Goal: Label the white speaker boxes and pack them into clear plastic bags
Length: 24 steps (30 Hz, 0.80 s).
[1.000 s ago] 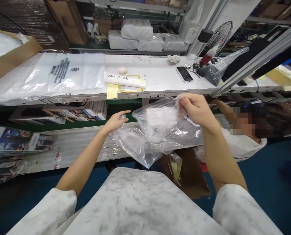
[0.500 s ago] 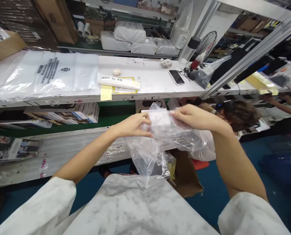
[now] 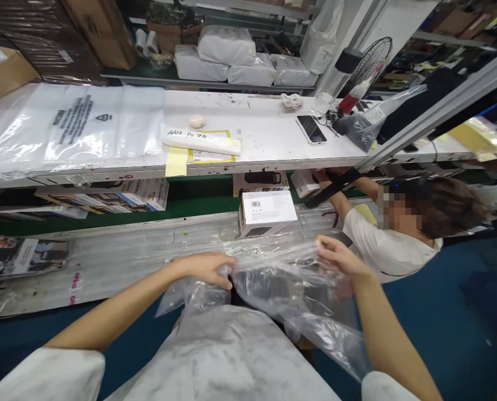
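Observation:
A clear plastic bag [image 3: 285, 295] is stretched between my hands, low in front of my body. My left hand [image 3: 212, 270] pinches its left part, and some crumpled film hangs below that wrist. The fingers of my right hand [image 3: 338, 257] are closed on the bag's upper right edge, and the film trails down toward my right forearm. Just beyond the bag, on the lower ledge, stands a white printed box [image 3: 269, 211] with a barcode on its top. I see nothing inside the bag.
The upper shelf holds a stack of printed plastic bags [image 3: 81, 122], a white labelled strip [image 3: 202, 143] and a phone [image 3: 310, 129]. A co-worker [image 3: 398, 239] sits close on the right, arms on the ledge. A metal post [image 3: 423, 128] slants across the right side.
My hands have moved lower and farther apart, spreading the bag wide. The white box on the ledge now shows, and the co-worker is more fully in view.

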Available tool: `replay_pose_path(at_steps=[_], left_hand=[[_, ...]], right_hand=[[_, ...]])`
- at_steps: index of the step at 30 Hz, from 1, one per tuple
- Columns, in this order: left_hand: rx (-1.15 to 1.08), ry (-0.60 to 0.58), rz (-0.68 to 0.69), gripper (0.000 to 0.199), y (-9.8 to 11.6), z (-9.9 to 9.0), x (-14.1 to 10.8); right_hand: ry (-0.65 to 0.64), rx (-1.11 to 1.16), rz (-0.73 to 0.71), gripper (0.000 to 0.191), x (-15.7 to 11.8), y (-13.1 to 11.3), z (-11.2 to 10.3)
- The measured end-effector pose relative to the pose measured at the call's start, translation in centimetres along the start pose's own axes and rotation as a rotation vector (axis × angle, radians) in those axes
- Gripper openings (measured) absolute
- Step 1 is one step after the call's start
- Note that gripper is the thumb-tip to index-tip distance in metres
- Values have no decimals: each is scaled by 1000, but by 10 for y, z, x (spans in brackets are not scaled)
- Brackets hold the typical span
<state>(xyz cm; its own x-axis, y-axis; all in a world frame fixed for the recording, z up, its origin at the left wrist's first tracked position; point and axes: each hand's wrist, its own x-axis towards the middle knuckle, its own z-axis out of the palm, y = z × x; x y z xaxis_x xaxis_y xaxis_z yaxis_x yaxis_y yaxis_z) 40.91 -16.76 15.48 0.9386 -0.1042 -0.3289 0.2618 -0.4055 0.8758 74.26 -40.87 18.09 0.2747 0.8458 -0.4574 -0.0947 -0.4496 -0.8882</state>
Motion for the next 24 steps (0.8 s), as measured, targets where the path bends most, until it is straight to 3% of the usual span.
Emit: replay_pose_path(at_steps=[3,5,10,13,15,20,24], left_hand=[[-88,131,62,28,-21,-4,28],[-178,253,42,28,-28,-14,38],[-391,657,-66,31,-48,-63,63],[-528,898,4,40,-63,-88,99],[-561,1037,30,46,-69,-95,129],[-797,1290,1,61,-76,-77,178],[-1131,1267,-143,68,-93,-54,185]], right_hand=[[195,12,-100,63,57,39,3],[282,-27,-173,63,88,51,-3],[351,-59,-257,59,142,54,-23],[403,-43,-297,64,165,54,-22],[436,-43,-316,66,176,55,-15],[468,-88,-303,62,201,52,-2],[382,-110,-244,62,223,34,-10]])
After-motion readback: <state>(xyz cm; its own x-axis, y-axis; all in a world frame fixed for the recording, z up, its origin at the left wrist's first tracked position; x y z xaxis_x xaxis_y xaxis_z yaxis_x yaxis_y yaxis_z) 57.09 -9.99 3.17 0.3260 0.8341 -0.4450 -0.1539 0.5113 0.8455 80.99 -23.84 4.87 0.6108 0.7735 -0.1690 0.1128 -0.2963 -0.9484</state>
